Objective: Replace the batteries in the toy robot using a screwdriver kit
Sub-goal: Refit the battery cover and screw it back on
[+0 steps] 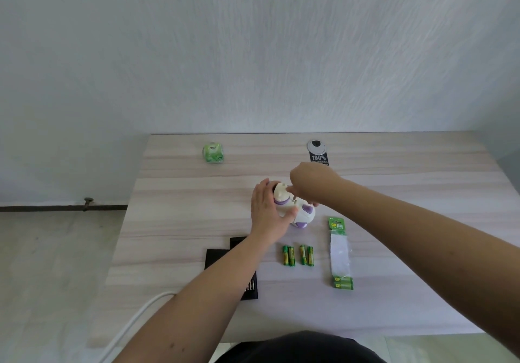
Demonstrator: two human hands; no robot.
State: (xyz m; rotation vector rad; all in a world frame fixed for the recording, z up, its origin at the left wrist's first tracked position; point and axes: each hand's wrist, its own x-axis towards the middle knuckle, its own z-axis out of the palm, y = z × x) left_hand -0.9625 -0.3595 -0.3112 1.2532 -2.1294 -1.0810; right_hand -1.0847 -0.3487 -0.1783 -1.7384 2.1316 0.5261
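**Both hands on the toy robot at mid-table**

The toy robot (295, 208), white with purple patches, lies on its side near the middle of the pale wood-grain table (394, 250). The left hand (267, 210) grasps it from the left, palm against the body and the thumb curled under its near side. The right hand (312, 182) comes in from the right and bends down over the toy; its fingertips (309, 203) touch the top of the toy's body, and a thin dark item shows beside them, too small to identify. Whether this hand is pinching something cannot be told.

Just in front of the toy, four green-and-yellow batteries (298, 255) lie on the table in two pairs, side by side and pointing away from the person. To their right lies a long battery pack (340, 253), its green card end towards the toy, its clear blister mostly empty and two batteries left at the near end. To the left of the loose batteries, partly hidden under the left forearm, sits the black screwdriver kit (247, 289), open, with a few bits visible in it.

At the far edge of the table stand a small green packet (213, 153) on the left and a black tag (318, 153) with a round white top and "100%" printed on it on the right. A white cable (135, 320) hangs off the near left edge.
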